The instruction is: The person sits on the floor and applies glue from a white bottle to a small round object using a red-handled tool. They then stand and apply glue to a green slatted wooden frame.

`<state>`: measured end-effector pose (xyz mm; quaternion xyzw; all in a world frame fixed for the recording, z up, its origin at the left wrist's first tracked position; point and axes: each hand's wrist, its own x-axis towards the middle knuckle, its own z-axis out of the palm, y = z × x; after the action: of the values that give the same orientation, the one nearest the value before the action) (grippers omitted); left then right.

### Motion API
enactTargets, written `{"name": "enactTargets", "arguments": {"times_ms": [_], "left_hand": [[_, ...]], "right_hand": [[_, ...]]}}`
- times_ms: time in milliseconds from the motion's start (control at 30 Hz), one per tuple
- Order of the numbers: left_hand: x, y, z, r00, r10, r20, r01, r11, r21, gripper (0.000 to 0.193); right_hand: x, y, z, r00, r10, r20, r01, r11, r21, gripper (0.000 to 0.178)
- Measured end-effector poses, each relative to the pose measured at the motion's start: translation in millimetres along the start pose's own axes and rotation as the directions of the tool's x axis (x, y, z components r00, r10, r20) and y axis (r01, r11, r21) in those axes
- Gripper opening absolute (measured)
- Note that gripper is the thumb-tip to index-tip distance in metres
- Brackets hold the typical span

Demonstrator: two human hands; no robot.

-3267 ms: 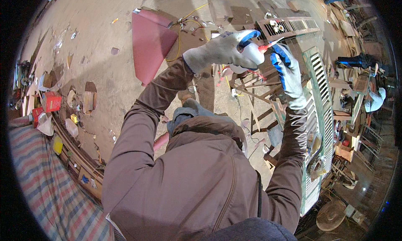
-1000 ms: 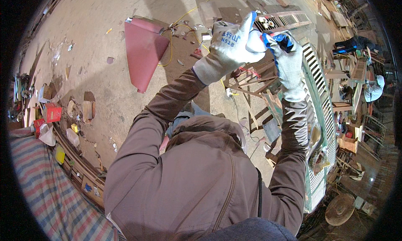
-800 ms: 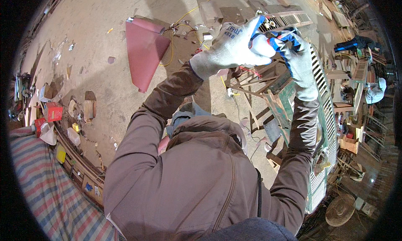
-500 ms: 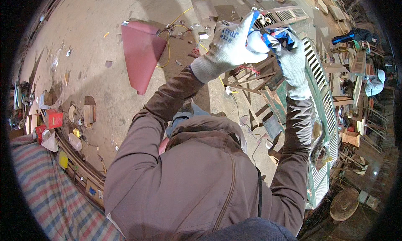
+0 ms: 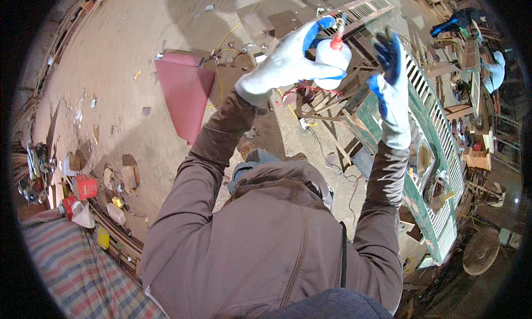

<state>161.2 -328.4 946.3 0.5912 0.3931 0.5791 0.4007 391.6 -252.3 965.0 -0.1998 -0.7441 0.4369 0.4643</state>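
Observation:
My left hand (image 5: 284,59), in a white knit glove with blue-coated fingers, is wrapped round a white squeeze bottle (image 5: 331,61). The bottle stands roughly upright with a red nozzle (image 5: 336,43) at its top. To the right of it, my right hand (image 5: 392,89) wears a matching glove and is raised with fingers apart, holding nothing I can see. A green slatted shutter (image 5: 428,109) lies below and beyond my right hand. Loose wooden slats (image 5: 326,104) lie under the bottle.
A dark red folded sheet (image 5: 183,92) lies on the floor at left, beside a yellow cable (image 5: 220,78). A striped cloth (image 5: 72,263), a red box (image 5: 85,186) and small litter are at lower left. A round woven tray (image 5: 481,251) and stacked wood stand at right.
My right hand has come away from the bottle and opened, moving right and slightly down. The bottle, now tipped upright, shows its red nozzle in my left hand.

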Motion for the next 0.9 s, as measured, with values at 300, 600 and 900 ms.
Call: {"name": "enactTargets", "arguments": {"times_ms": [300, 600, 900], "left_hand": [[13, -22, 65, 0.948, -0.168, 0.271, 0.258, 0.904, -0.341, 0.088], [31, -72, 159, 0.927, -0.137, 0.348, 0.239, 0.933, -0.27, 0.124], [-12, -144, 141, 0.869, -0.494, -0.008, 0.486, 0.858, -0.167, 0.094]], "right_hand": [[-95, 17, -10, 0.986, -0.012, -0.166, -0.082, 0.835, -0.545, 0.099], [-155, 48, -74, 0.933, 0.066, -0.353, -0.256, 0.812, -0.525, 0.087], [-183, 108, -173, 0.866, 0.186, -0.465, -0.49, 0.509, -0.708, 0.074]]}}
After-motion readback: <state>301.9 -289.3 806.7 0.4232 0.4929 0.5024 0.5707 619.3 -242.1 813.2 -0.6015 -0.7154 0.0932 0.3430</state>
